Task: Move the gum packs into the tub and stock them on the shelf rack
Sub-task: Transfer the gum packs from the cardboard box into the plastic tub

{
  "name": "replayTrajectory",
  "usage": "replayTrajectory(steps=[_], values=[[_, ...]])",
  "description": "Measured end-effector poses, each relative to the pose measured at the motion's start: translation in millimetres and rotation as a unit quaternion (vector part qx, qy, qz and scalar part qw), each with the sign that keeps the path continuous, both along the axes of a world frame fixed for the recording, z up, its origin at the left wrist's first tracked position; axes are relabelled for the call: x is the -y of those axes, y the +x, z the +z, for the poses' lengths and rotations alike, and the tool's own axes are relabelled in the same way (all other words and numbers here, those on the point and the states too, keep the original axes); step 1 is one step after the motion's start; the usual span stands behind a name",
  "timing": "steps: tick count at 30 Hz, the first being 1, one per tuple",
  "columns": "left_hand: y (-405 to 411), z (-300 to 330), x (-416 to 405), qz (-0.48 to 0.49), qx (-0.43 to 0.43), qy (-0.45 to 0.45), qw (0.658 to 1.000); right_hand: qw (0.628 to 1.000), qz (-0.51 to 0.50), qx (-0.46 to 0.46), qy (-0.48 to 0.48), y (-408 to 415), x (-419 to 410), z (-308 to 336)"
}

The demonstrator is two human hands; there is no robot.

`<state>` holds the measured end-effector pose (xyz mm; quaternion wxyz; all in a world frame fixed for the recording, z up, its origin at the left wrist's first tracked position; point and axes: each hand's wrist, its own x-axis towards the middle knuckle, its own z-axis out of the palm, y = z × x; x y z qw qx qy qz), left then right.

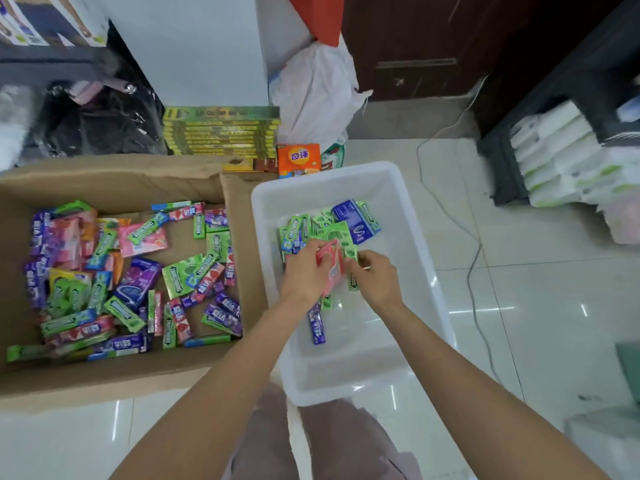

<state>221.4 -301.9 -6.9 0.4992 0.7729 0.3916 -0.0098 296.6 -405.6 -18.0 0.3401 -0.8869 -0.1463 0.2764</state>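
- Cardboard box (114, 379), left: loose gum packs (138, 271) across its floor.
- Your left hand (304, 271), inside the white tub (408, 216): fingers curled round a red pack (333, 268).
- Your right hand (375, 278), just beside it: fingers pinch a green pack (353, 284).
- More packs lie in the tub's far half.

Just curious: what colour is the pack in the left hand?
Red-pink, held by the left hand over the white tub; the pack shows in the head view.

On the glossy white tiled floor (519, 306) sit a cardboard box (114, 379), a white tub (408, 209) and a thin cable (472, 271).
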Motion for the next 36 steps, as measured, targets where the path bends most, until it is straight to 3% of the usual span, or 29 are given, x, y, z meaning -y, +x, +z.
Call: replayTrajectory(steps=[8,13,20,23,27,32,36], values=[[6,-48,14,-0.048,-0.125,0.016,0.991,0.987,0.052,-0.087,-0.128,17,19,-32],[2,-43,14,-0.067,-0.122,0.093,0.986,0.987,0.082,-0.035,-0.134,13,12,-30],[-30,24,-14,-0.030,0.069,0.175,0.982,0.995,0.083,0.050,0.021,-14,-35,20],[-60,46,-49,0.015,0.080,0.235,0.969,0.988,0.089,0.075,0.098,-37,-79,45],[-105,51,-115,0.100,0.065,0.217,0.969,0.973,0.132,0.090,0.167,-77,-145,67],[-155,21,-205,0.115,0.004,0.188,0.975,0.971,0.213,0.062,0.091,-126,-221,46],[-180,-1,-254,0.042,-0.065,0.178,0.981,0.970,0.233,0.063,-0.005,-147,-264,7]])
